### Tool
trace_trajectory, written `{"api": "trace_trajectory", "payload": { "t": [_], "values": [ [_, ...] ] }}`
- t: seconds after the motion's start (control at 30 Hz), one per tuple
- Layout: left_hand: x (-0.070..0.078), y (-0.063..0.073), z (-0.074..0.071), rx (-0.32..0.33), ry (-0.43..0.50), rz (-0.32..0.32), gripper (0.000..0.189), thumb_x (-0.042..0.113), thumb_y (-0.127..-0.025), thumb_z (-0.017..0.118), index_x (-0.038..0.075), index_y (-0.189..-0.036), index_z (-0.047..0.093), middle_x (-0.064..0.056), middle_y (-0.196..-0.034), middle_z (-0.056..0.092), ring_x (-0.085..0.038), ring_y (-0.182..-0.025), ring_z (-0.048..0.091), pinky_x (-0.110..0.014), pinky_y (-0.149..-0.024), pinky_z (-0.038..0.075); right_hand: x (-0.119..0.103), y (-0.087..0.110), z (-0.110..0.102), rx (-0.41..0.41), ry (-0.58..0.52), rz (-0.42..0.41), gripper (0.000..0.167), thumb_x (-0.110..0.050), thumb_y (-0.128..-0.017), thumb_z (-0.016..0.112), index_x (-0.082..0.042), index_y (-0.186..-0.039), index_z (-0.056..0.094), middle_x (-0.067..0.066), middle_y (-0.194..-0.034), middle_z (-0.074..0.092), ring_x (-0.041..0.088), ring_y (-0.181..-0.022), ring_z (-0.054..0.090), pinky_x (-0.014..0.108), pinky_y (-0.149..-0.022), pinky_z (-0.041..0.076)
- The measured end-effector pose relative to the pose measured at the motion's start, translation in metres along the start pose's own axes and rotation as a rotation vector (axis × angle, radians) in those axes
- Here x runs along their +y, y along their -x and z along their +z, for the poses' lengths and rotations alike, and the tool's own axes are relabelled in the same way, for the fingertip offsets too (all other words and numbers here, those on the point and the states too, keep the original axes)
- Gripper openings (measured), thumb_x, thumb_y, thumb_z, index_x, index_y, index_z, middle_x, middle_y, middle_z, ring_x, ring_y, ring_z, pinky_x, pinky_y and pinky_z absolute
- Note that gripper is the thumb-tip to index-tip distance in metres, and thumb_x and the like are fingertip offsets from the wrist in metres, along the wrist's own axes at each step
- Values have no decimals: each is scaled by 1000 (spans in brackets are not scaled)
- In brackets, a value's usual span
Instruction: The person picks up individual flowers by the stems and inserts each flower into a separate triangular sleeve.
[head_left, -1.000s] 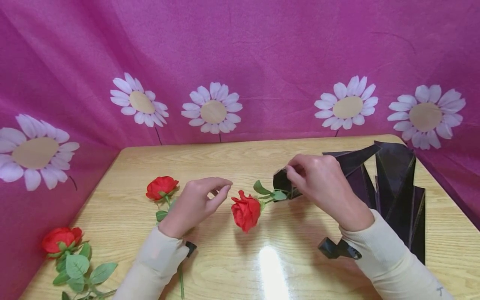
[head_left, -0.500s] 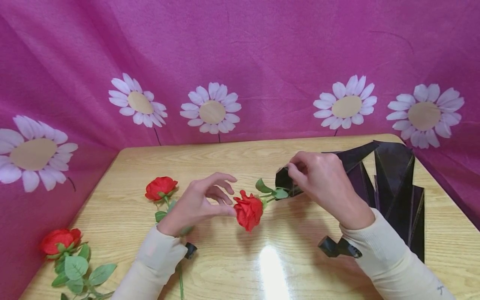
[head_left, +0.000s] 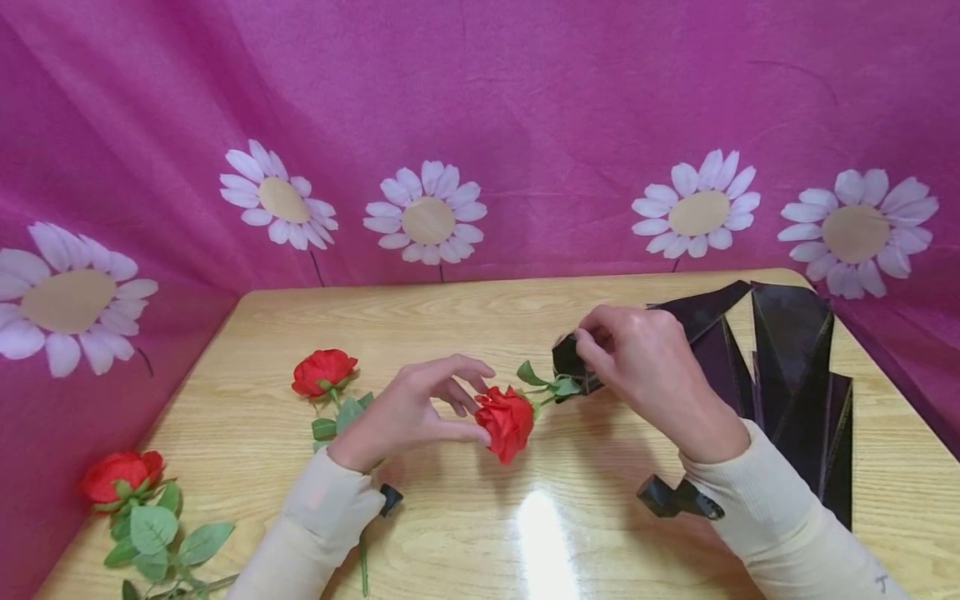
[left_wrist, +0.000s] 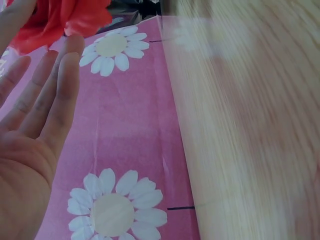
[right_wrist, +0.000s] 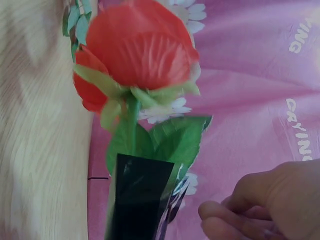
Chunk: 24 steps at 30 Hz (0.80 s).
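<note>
A red artificial rose [head_left: 506, 423] with green leaves lies across the middle of the head view, its stem inside a black flower sleeve [head_left: 567, 360]. My right hand [head_left: 648, 367] pinches the sleeve's upper edge between thumb and fingers. In the right wrist view the sleeve [right_wrist: 142, 195] has a dark front and a clear plastic edge, and the bloom [right_wrist: 142, 47] rises out of it. My left hand [head_left: 420, 412] is at the bloom's left side, fingers spread and thumb tip right at the petals. From the left wrist, those fingers [left_wrist: 67, 80] look nearly straight beneath the petals.
Another rose [head_left: 324, 373] lies behind my left forearm, and a further one [head_left: 123, 479] sits at the table's left edge. Several flat black sleeves [head_left: 795, 358] are stacked at the right. A pink cloth [head_left: 525, 108] with daisies surrounds the wooden table [head_left: 450, 533].
My left hand has spread its fingers and moved right to the bloom. The bloom has shifted slightly right, closer to the sleeve. My right hand keeps its pinch, nearly still.
</note>
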<state>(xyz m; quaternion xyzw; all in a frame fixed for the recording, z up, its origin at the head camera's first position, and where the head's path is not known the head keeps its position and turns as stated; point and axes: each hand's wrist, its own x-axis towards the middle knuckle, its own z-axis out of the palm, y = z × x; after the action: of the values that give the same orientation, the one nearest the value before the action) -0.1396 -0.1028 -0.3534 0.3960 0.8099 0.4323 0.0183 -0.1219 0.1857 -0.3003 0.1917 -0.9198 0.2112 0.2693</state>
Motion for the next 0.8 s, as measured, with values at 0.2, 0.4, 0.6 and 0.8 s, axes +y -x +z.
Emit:
{"api": "trace_trajectory", "payload": {
  "t": [0.2, 0.4, 0.6, 0.8],
  "values": [
    [2, -1, 2, 58, -52, 51, 44, 16, -81, 89, 12, -122, 71, -6, -115, 76, -8, -83, 77, -24, -75, 64, -4, 2, 3, -35, -11, -2, 7, -8, -89, 71, -6, -85, 76, 5, -71, 74, 13, -59, 62, 34, -58, 54],
    [4, -4, 7, 120, -30, 52, 38, 15, -85, 85, 12, -121, 71, -5, -108, 78, -8, -81, 77, -23, -78, 64, -8, 4, 6, -53, -9, -38, 5, -6, -88, 72, -5, -85, 76, 5, -72, 74, 11, -60, 63, 34, -57, 56],
    [5, -8, 15, 187, -30, 111, 33, 9, -86, 83, 7, -117, 71, -9, -107, 79, -12, -82, 79, -23, -79, 64, -14, 5, 11, -113, -1, -65, 5, -8, -89, 75, -4, -86, 76, 6, -73, 73, 12, -60, 61, 31, -56, 55],
    [12, -11, 22, 257, 21, 142, 31, 5, -85, 83, 5, -115, 72, -11, -110, 78, -16, -89, 79, -25, -83, 64, -16, 6, 14, -135, 9, -93, 6, -9, -88, 78, -4, -85, 76, 4, -71, 72, 10, -58, 59, 29, -55, 55]
  ]
}}
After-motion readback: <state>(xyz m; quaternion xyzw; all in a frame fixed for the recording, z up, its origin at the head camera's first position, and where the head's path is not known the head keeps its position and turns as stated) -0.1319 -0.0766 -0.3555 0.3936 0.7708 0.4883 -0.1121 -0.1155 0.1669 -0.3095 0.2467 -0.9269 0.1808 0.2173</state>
